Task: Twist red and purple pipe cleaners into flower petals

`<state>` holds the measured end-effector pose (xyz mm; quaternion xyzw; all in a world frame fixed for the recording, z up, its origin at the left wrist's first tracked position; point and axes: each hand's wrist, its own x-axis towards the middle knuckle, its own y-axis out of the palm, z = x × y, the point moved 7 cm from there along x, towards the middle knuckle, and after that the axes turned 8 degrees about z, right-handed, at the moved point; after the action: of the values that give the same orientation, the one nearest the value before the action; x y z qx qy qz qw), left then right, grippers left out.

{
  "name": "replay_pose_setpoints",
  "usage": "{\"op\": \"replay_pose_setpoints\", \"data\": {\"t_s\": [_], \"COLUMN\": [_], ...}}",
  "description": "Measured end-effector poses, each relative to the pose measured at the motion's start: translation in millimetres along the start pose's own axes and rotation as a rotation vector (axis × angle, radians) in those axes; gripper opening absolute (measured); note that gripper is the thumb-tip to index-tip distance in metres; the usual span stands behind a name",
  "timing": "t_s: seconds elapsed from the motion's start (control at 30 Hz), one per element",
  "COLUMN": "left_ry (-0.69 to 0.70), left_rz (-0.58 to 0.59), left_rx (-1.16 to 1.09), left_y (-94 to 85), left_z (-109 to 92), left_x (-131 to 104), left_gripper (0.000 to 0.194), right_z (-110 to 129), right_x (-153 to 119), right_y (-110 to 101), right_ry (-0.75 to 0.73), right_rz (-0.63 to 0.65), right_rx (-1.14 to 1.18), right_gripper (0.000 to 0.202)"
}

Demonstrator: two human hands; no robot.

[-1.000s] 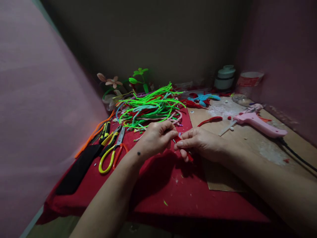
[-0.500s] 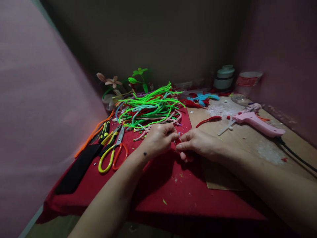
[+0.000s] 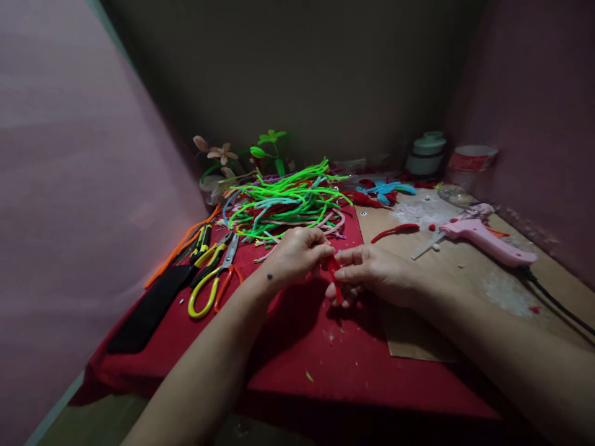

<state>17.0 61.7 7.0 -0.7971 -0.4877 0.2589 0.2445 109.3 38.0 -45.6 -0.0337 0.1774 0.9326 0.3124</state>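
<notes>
Between both hands is a short red pipe cleaner, held over the red cloth in front of the pile. My left hand pinches its upper end between thumb and fingers. My right hand is closed on it from the other side, thumb and index finger at its middle, and the lower end hangs by the curled fingers. Behind the hands lies a heap of pipe cleaners, mostly bright green with some red, pale blue and pink. A bent red pipe cleaner piece rests on the board to the right.
Left of my arms lie scissors with yellow and orange handles, pliers and a black strip. On the brown board are a pink glue gun and dried glue. Pipe-cleaner flowers and a lidded jar stand behind.
The red piece between the hands now shows more of its length, hanging lower. My hands have drawn slightly apart, and the view has shifted a little.
</notes>
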Motion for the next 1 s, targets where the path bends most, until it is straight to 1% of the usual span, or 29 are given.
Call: {"op": "replay_pose_setpoints", "data": {"t_s": [0.07,0.13,0.33,0.47,0.53,0.6,0.67,0.73,0.8,0.87,0.97,1.0], "left_ry": [-0.015,-0.022,0.031,0.072,0.089,0.125,0.209,0.348,0.512,0.641,0.803,0.846], "left_rz": [0.026,0.055,0.111,0.084,0.044,-0.011,-0.049,-0.074,-0.129,-0.223,-0.377,-0.407], "left_rx": [-0.052,-0.092,-0.210,-0.234,-0.250,-0.281,-0.273,-0.176,0.000,0.182,0.354,0.406], "left_y": [-1.3,-1.0,8.7,12.4,9.2,2.7,-3.2,-5.7,-4.8,-1.2,5.8,9.1], "left_z": [2,5,5,-3,-6,-9,-12,-19,-29,-37,-44,-45], "left_x": [0,1,3,2,1,-1,-2,-4,-9,-16,-27,-30], "left_gripper": [0.015,0.015,0.014,0.012,0.012,0.015,0.017,0.016,0.016,0.016,0.016,0.017], "right_z": [1,1,1,2,2,5,12,15,15,14,15,14], "right_x": [-1,-1,0,-1,-1,-2,-4,-5,-5,-3,-2,-2], "right_y": [-1,-4,-9,-9,-12,-19,-28,-37,-42,-42,-40,-39], "right_ry": [-0.030,-0.043,-0.037,-0.034,-0.039,-0.088,-0.191,-0.266,-0.267,-0.257,-0.270,-0.268], "right_rz": [0.002,-0.025,-0.131,-0.171,-0.199,-0.267,-0.350,-0.410,-0.430,-0.424,-0.410,-0.407], "right_rx": [0.047,0.061,-0.042,-0.116,-0.090,-0.007,0.133,0.305,0.457,0.551,0.611,0.622], "right_gripper": [0.015,0.017,0.015,0.018,0.019,0.019,0.014,0.008,0.006,0.007,0.009,0.010]}}
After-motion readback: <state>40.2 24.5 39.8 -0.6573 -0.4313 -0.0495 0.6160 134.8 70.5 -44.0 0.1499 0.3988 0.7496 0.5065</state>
